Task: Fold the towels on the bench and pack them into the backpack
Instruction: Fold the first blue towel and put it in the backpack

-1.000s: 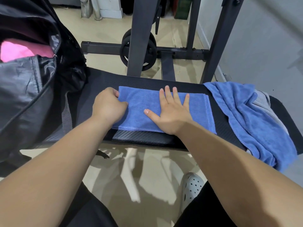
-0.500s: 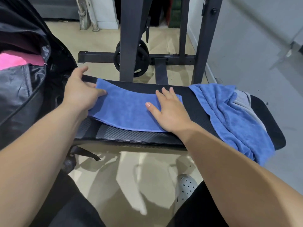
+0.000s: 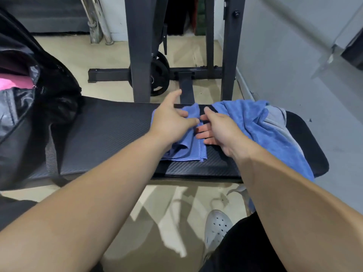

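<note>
1. Head view, the hard parts first: my left hand (image 3: 172, 120) covers most of the small blue towel (image 3: 188, 148). Only its near end with the stitched hem and a strip at the far edge show.
2. My left hand pinches a fold of that towel between thumb and fingers, with one finger sticking straight out ahead. The fingers underneath are hidden.
3. My right hand (image 3: 220, 128) lies just beside it, fingers (image 3: 202, 135) straight and close together, pointing left, with the tips at the towel's right edge. I cannot tell whether they slip under the fold.
4. The towel lies on the bench (image 3: 110, 134), right of its middle, just beside a loose heap of bigger blue towel (image 3: 255, 124). A grey cloth (image 3: 277, 118) shows at the heap's far side. The heap hangs over the bench's near edge, and my right forearm hides part of it.
5. The backpack (image 3: 59, 91) stands open at the bench's left end, cut off by the picture's edge. Something pink (image 3: 11, 83) shows inside.
6. The bench pad is black with a fine woven pattern. Behind it stands a dark rack (image 3: 137, 46) with a weight plate (image 3: 160, 77) at its foot, on a beige floor (image 3: 110, 59).
7. A grey wall (image 3: 284, 55) rises on the right, blurred.
8. Below, between my forearms, a white perforated shoe (image 3: 218, 226) shows.
</note>
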`<state>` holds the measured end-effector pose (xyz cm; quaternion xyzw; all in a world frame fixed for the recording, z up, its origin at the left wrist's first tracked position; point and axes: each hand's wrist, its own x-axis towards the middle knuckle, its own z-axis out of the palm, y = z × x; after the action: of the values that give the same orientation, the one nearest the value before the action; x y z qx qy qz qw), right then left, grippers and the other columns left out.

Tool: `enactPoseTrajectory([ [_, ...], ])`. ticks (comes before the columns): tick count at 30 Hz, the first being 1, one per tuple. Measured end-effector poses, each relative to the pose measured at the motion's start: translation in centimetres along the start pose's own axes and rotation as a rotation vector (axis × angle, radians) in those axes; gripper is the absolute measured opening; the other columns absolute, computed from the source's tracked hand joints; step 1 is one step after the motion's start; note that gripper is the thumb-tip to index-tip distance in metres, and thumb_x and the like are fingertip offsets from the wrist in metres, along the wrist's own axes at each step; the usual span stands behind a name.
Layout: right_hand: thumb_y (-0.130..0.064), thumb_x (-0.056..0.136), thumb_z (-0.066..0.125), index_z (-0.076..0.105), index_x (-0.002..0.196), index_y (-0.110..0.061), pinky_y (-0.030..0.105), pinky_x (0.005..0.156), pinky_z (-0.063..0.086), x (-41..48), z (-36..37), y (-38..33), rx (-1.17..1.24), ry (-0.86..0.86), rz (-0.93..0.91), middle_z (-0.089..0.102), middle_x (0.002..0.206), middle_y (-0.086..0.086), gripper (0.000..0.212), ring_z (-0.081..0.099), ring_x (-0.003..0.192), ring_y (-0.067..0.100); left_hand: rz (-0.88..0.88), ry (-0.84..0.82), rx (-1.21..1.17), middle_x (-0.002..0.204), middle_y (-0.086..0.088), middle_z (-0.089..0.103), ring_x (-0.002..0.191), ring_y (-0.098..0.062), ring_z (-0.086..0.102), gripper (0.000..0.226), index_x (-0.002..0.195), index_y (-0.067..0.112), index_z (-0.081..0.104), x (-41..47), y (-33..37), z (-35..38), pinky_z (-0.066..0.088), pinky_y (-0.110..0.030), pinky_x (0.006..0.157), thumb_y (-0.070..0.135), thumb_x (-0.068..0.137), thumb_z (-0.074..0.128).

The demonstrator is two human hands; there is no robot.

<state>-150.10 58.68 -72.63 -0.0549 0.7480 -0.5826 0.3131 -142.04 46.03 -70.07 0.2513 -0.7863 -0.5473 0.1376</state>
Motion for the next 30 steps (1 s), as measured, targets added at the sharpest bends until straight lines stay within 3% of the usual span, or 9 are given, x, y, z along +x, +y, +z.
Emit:
enactPoseTrajectory([
  [6, -0.034, 0.094, 0.069, 0.056, 0.123, -0.017, 0.027, 0.055, 0.05, 0.6, 0.6, 0.5, -0.088, 0.058, -0.068, 0.068, 0.098, 0.005, 0.036, 0.061, 0.069, 0.016, -0.056, -0.027, -0.17, 0.107, -0.005, 0.071, 0.064, -0.021, 0.069, 0.043, 0.137, 0.025, 0.051, -0.5, -1.5, -0.9, 0.055, -0.031, 0.056, 0.005, 0.099, 0.051],
  [10, -0.017, 0.081, 0.076, 0.055, 0.098, -0.024, 0.033, 0.056, 0.049, 1.1, 1.4, 1.1, -0.17, 0.125, -0.13, 0.064, 0.085, 0.005, 0.028, 0.059, 0.068, 0.022, 0.094, 0.174, 0.126, 0.111, 0.005, 0.068, 0.079, -0.014, 0.065, 0.031, 0.122, 0.022, 0.064, -0.8, -2.7, -2.9, 0.056, -0.031, 0.078, 0.01, 0.095, 0.056],
  [13, -0.008, 0.082, 0.069, 0.057, 0.087, -0.025, 0.029, 0.059, 0.045, 1.5, 1.5, 0.7, -0.166, 0.166, -0.181, 0.059, 0.077, -0.001, 0.021, 0.054, 0.066, 0.018, 0.292, 0.15, 0.525, 0.136, -0.002, 0.06, 0.12, -0.023, 0.057, 0.047, 0.134, 0.016, 0.059, -1.5, -4.0, -3.3, 0.044, -0.04, 0.105, 0.035, 0.092, 0.064],
  [15, -0.006, 0.086, 0.066, 0.059, 0.087, -0.023, 0.025, 0.057, 0.04, 1.6, 1.0, 0.4, -0.146, 0.175, -0.182, 0.057, 0.077, -0.003, 0.018, 0.049, 0.063, 0.013, 0.289, 0.029, 0.765, 0.158, -0.007, 0.038, 0.145, -0.029, 0.033, 0.071, 0.148, 0.015, 0.044, -1.9, -4.4, -2.7, 0.028, -0.051, 0.117, 0.055, 0.091, 0.056],
  [19, -0.013, 0.087, 0.068, 0.063, 0.093, -0.019, 0.029, 0.064, 0.044, 1.6, 0.5, 1.0, -0.335, 0.194, -0.206, 0.056, 0.072, -0.006, 0.01, 0.053, 0.067, 0.013, 0.154, -0.187, 1.047, 0.169, 0.001, -0.007, 0.155, -0.023, -0.01, 0.094, 0.161, 0.018, 0.005, -2.7, -6.1, -1.3, 0.002, -0.061, 0.121, 0.076, 0.088, 0.022],
  [23, -0.037, 0.091, 0.065, 0.065, 0.107, -0.025, 0.034, 0.092, 0.046, 0.7, 1.0, 0.3, -0.471, 0.357, -0.635, 0.059, 0.102, -0.011, 0.02, 0.055, 0.102, 0.013, 0.135, -0.224, 1.094, 0.167, 0.001, -0.018, 0.153, -0.024, -0.02, 0.094, 0.161, 0.019, -0.005, -2.6, -6.9, -1.0, -0.002, -0.061, 0.121, 0.076, 0.088, 0.009],
  [25, -0.039, 0.097, 0.054, 0.068, 0.121, -0.028, 0.039, 0.111, 0.034, 0.6, 1.6, 0.1, -0.625, 0.219, -0.783, 0.058, 0.131, -0.008, 0.029, 0.044, 0.128, 0.015, 0.149, -0.24, 1.091, 0.167, 0.001, -0.019, 0.153, -0.024, -0.021, 0.093, 0.16, 0.018, -0.006, -2.7, -7.0, -1.1, -0.003, -0.06, 0.122, 0.076, 0.09, 0.011],
  [27, -0.045, 0.105, 0.039, 0.055, 0.141, -0.038, 0.045, 0.118, 0.016, 0.8, 1.9, 0.7, -0.944, 0.005, -0.609, 0.032, 0.162, -0.008, 0.04, 0.016, 0.152, 0.02, 0.163, -0.249, 1.087, 0.167, 0.001, -0.019, 0.152, -0.023, -0.022, 0.092, 0.16, 0.018, -0.007, -2.8, -7.0, -1.4, -0.003, -0.059, 0.122, 0.075, 0.091, 0.013],
  [30, -0.052, 0.107, 0.024, 0.027, 0.155, -0.048, 0.048, 0.119, 0.008, 1.2, 1.7, 1.4, -1.198, -0.139, -0.362, 0.003, 0.169, -0.013, 0.048, -0.005, 0.156, 0.022, 0.174, -0.266, 1.068, 0.167, 0.002, -0.019, 0.153, -0.022, -0.02, 0.086, 0.16, 0.018, -0.005, -3.1, -6.8, -1.7, -0.003, -0.057, 0.123, 0.07, 0.095, 0.016],
])
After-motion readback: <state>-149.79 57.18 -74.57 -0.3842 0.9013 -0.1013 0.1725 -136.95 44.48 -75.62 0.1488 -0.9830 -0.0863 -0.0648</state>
